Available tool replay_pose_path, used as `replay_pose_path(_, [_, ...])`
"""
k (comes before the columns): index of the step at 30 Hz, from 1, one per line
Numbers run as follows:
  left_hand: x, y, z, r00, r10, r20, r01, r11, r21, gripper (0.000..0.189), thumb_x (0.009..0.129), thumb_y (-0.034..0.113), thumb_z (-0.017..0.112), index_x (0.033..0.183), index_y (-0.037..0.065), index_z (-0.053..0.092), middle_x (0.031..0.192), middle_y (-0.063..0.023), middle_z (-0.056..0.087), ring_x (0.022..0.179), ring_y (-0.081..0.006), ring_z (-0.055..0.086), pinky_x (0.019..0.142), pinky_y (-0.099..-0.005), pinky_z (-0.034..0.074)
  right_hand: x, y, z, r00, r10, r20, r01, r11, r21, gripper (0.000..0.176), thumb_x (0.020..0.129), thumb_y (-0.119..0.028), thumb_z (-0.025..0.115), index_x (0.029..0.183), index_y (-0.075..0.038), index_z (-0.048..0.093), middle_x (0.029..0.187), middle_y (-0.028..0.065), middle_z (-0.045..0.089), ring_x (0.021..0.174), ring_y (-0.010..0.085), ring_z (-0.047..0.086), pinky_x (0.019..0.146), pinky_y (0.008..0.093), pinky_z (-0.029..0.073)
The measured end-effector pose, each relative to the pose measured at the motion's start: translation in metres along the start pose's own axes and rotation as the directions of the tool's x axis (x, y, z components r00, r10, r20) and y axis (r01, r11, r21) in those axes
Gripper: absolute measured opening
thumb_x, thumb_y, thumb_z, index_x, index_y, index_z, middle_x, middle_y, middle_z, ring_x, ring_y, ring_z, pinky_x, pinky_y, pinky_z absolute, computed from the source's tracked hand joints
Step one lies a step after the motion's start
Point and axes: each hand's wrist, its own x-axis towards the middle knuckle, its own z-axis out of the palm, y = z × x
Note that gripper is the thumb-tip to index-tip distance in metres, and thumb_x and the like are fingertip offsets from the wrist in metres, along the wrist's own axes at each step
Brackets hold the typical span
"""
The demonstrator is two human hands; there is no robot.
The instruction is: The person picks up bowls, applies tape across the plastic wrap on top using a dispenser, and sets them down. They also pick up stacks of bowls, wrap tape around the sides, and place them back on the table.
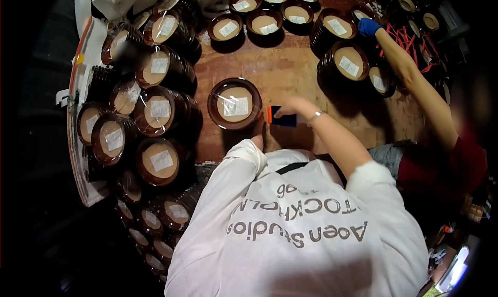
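Observation:
A brown glazed bowl point(217, 103), wrapped in clear film with a white printed label point(236, 107) on its pale base, stands in front of me. My left hand point(258, 135) is at its lower right rim, with most of the fingers hidden against the bowl's side. Just right of the bowl, my right hand point(293, 106), slightly blurred, has its fingers closed on a flat dark blue piece with an orange edge point(285, 118). I cannot tell what kind of thing that piece is.
Stacks of wrapped brown bowls point(160, 109) crowd the left side. Several more bowls point(264, 22) line the back of the wooden table point(290, 71). At the right, a co-worker's blue-gloved hand point(369, 27) reaches to a bowl stack, near red straps point(403, 42).

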Motion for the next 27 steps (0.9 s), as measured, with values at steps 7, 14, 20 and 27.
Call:
replay_pose_path(7, [0.01,-0.012,-0.014,0.999,0.028,-0.03,-0.029,0.999,-0.028,0.043,0.079,0.037,0.042,0.111,0.009,0.049,0.116,-0.011,0.046,0.115,-0.0254,0.035,0.098,-0.0423,0.019,-0.103,0.07,0.004,0.993,0.068,-0.101,0.023,0.711,0.703,0.048,0.068,-0.044,0.063,0.076,0.003,0.061,0.068,0.0088,0.059,0.056,0.0145,0.055,0.053,0.0264,0.043])
replay_pose_path(14, [0.004,-0.023,-0.032,0.993,0.071,-0.099,-0.075,0.997,-0.035,0.042,0.078,0.038,0.044,0.107,0.011,0.053,0.113,-0.0105,0.05,0.112,-0.0251,0.039,0.097,-0.0414,0.022,-0.134,0.105,0.053,0.976,0.144,-0.161,0.114,0.291,0.95,0.04,0.076,-0.039,0.059,0.082,0.001,0.059,0.07,0.0037,0.058,0.059,0.0102,0.054,0.055,0.0222,0.042])
replay_pose_path(20, [-0.02,-0.075,-0.082,0.989,-0.011,-0.144,-0.045,0.925,-0.378,0.041,0.077,0.039,0.045,0.104,0.012,0.056,0.109,-0.0101,0.053,0.11,-0.0249,0.042,0.097,-0.0406,0.025,-0.122,0.099,0.063,0.96,0.17,-0.221,0.239,-0.097,0.966,0.04,0.079,-0.038,0.056,0.092,0.0,0.057,0.077,0.0061,0.06,0.067,0.0124,0.058,0.065,0.0234,0.046])
replay_pose_path(27, [-0.081,-0.197,0.022,0.746,-0.638,0.188,-0.111,-0.398,-0.911,0.045,0.074,0.027,0.061,0.108,0.001,0.05,0.107,-0.0104,0.052,0.098,-0.0206,0.049,0.086,-0.0295,0.037,-0.084,0.073,0.066,0.968,-0.138,-0.211,0.099,-0.563,0.82,0.032,0.083,-0.024,0.052,0.103,0.001,0.048,0.089,0.0143,0.058,0.08,0.0243,0.058,0.076,0.0371,0.048])
